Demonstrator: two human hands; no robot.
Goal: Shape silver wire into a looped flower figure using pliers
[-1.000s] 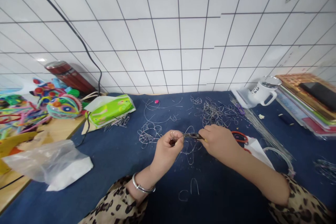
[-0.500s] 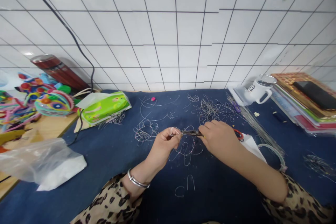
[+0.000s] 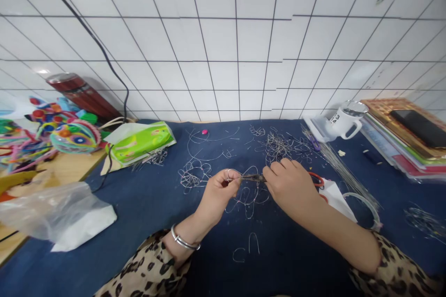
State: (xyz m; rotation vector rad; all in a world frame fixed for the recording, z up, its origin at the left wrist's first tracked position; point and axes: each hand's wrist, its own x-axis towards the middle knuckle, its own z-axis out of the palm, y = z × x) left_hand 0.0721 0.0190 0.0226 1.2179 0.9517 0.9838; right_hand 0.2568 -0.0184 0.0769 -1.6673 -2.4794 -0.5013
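Note:
In the middle of the head view, my left hand [image 3: 223,191] pinches a thin wire between thumb and fingers. My right hand [image 3: 289,185] is wrapped round a pair of pliers [image 3: 253,177], whose jaws point left and reach my left fingertips. Just below the pliers lies a flower-shaped wire frame [image 3: 248,203] with small pink spots. Two bent wire pieces, a U shape [image 3: 254,243] and a hook [image 3: 239,255], lie nearer to me on the dark blue cloth [image 3: 149,213]. Left of my hands rests another looped wire shape [image 3: 195,175].
A tangle of wire [image 3: 278,144] and long straight wires [image 3: 344,167] lie at the back right, near red-handled scissors [image 3: 316,178] and a white mug [image 3: 346,119]. To the left are a green tissue pack [image 3: 139,143], a plastic bag [image 3: 66,209] and a red flask [image 3: 81,95].
The view has shifted very slightly. Both hands keep their grips, and the pliers stay at my left fingertips with hardly any movement.

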